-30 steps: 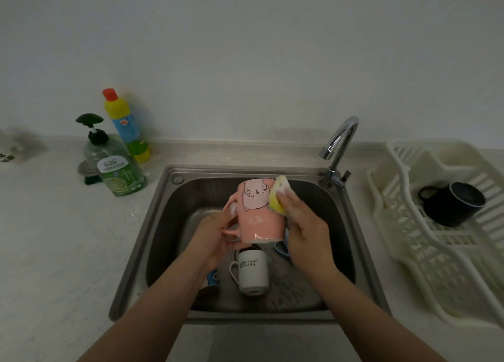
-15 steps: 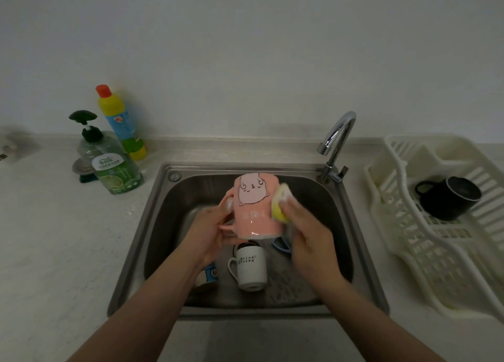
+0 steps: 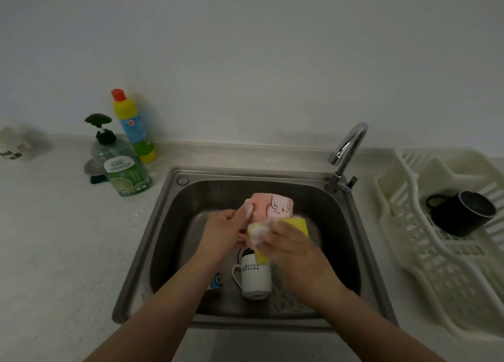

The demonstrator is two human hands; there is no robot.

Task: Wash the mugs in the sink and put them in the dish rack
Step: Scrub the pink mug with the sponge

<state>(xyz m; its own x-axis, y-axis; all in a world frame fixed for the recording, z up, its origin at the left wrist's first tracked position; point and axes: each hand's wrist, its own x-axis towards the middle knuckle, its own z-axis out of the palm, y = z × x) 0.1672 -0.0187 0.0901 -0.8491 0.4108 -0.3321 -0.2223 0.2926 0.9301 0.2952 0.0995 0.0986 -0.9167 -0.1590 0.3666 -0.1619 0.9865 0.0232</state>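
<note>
Over the steel sink my left hand grips a pink mug with a cartoon face, tipped on its side. My right hand holds a soapy yellow sponge against the mug's near side. A white mug with dark lettering lies on the sink floor below my hands. Part of a blue-marked mug shows under my left forearm. A black mug lies on its side in the white dish rack to the right.
The chrome faucet stands at the sink's back right corner. A green soap pump bottle and a yellow-and-blue bottle stand on the counter at the back left. A metal sink strainer sits beside the pump bottle.
My left hand has tipped the pink mug over toward the right. My right hand has slid the sponge from the mug's right side down over its near side.
</note>
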